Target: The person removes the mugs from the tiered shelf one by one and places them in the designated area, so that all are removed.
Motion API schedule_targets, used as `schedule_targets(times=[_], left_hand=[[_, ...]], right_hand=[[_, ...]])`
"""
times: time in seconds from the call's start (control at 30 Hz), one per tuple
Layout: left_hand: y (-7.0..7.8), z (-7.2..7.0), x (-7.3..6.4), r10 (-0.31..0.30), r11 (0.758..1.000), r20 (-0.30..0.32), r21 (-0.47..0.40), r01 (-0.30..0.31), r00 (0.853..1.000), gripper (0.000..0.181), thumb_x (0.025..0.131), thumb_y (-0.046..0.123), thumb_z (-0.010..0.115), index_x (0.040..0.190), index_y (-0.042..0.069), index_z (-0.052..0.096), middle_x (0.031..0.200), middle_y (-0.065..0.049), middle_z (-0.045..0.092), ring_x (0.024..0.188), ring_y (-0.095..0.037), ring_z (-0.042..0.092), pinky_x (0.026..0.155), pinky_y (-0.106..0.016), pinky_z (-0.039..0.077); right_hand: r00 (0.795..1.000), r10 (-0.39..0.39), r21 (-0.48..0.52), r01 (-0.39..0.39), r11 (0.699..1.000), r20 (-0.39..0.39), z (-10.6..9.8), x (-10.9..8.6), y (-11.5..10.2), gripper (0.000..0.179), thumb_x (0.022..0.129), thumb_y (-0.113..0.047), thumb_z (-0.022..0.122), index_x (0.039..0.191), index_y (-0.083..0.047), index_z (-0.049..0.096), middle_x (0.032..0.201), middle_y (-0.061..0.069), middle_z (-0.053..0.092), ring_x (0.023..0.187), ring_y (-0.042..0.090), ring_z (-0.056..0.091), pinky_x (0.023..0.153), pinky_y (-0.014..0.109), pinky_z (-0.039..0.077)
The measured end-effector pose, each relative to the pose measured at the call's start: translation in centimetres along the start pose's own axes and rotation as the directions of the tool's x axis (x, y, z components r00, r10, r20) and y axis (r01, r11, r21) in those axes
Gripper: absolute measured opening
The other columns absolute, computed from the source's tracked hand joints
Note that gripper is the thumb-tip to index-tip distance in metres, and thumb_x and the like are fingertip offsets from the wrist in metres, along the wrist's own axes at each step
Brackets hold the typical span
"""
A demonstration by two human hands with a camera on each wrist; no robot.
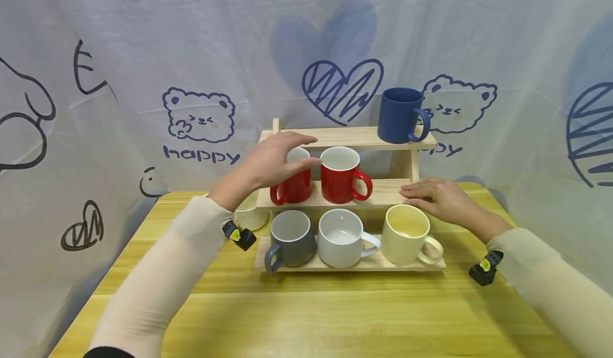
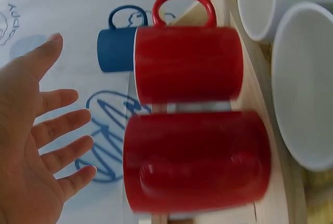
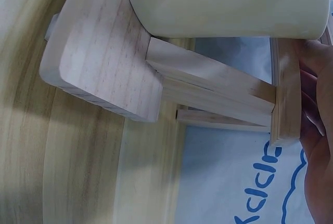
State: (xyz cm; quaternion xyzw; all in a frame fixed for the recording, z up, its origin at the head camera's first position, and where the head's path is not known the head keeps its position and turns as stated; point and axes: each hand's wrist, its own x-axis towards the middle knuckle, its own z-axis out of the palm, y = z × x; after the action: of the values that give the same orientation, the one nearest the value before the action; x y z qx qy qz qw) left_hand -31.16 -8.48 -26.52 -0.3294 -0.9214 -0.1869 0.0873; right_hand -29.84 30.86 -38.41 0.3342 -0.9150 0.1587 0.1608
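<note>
My left hand [image 1: 274, 158] is raised over the left red mug [image 1: 299, 189], fingers spread and holding nothing; it partly hides that mug. Beside it on the middle shelf stands another red mug [image 1: 337, 185], handle to the right. In the left wrist view the open palm [image 2: 23, 135] is apart from both mugs. My right hand [image 1: 438, 201] rests on the right end of the middle shelf [image 1: 385, 190], fingers lying over the board. Just below that hand, a pale yellow mug [image 1: 402, 241] stands on the bottom shelf.
A blue mug [image 1: 398, 116] stands at the right of the top shelf [image 1: 342, 137]. On the bottom shelf are a grey mug [image 1: 294, 246] and a white mug [image 1: 337, 246]. Behind my left wrist, a cream cup [image 1: 251, 219] sits on the wooden table [image 1: 311, 315]. A printed curtain [image 1: 258, 39] hangs behind.
</note>
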Motion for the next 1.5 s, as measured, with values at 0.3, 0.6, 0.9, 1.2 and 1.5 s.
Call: schedule_targets(times=[0.3, 0.6, 0.9, 1.2, 1.5], left_hand=[[3.3, 1.4, 2.7, 0.062, 0.998, 0.021, -0.006, -0.062, 0.998, 0.066, 0.093, 0.060, 0.055, 0.145, 0.021, 0.049, 0.142, -0.001, 0.052, 0.132, -0.020, 0.045, 0.110, -0.038, 0.035], [5.5, 2.8, 5.1, 0.091, 0.995, 0.057, 0.044, -0.094, 0.994, 0.070, 0.092, 0.065, 0.050, 0.148, 0.022, 0.045, 0.149, -0.002, 0.044, 0.137, -0.021, 0.039, 0.112, -0.037, 0.032], [8.2, 4.3, 7.3, 0.083, 0.995, 0.102, 0.041, -0.088, 0.991, 0.073, 0.092, 0.069, 0.045, 0.149, 0.023, 0.042, 0.150, 0.000, 0.042, 0.136, -0.018, 0.039, 0.112, -0.036, 0.033], [10.8, 5.0, 9.9, 0.068, 0.987, 0.121, 0.138, -0.085, 0.990, 0.082, 0.090, 0.075, 0.038, 0.153, 0.023, 0.034, 0.155, 0.001, 0.033, 0.142, -0.017, 0.031, 0.115, -0.035, 0.027], [12.5, 4.8, 12.2, 0.034, 0.975, 0.117, 0.214, -0.059, 0.993, 0.088, 0.087, 0.080, 0.033, 0.155, 0.024, 0.027, 0.159, 0.005, 0.024, 0.145, -0.014, 0.020, 0.117, -0.034, 0.022]], right_hand=[[1.000, 0.021, 0.010, -0.021, 1.000, 0.023, 0.1, -0.2, -0.3, 0.027, 0.089, -0.021, 0.073, 0.115, -0.012, 0.074, 0.118, 0.005, 0.069, 0.106, 0.030, 0.064, 0.090, 0.053, 0.050], [0.998, 0.047, 0.013, -0.048, 0.999, 0.050, 0.3, -0.6, -0.2, 0.027, 0.091, -0.022, 0.071, 0.116, -0.012, 0.074, 0.120, 0.006, 0.068, 0.108, 0.031, 0.063, 0.091, 0.053, 0.049], [0.997, 0.054, 0.009, -0.055, 0.998, 0.061, 0.8, -1.1, -0.1, 0.027, 0.092, -0.023, 0.070, 0.118, -0.013, 0.073, 0.121, 0.005, 0.068, 0.110, 0.031, 0.062, 0.093, 0.055, 0.048], [1.000, 0.012, -0.003, -0.012, 1.000, 0.022, 0.8, -1.0, 0.1, 0.026, 0.091, -0.020, 0.071, 0.116, -0.013, 0.074, 0.119, 0.005, 0.069, 0.108, 0.031, 0.064, 0.090, 0.055, 0.049], [1.000, -0.006, 0.004, 0.006, 1.000, 0.006, 0.1, -0.1, 0.0, 0.025, 0.090, -0.017, 0.071, 0.115, -0.011, 0.074, 0.119, 0.008, 0.068, 0.110, 0.032, 0.063, 0.093, 0.056, 0.048]])
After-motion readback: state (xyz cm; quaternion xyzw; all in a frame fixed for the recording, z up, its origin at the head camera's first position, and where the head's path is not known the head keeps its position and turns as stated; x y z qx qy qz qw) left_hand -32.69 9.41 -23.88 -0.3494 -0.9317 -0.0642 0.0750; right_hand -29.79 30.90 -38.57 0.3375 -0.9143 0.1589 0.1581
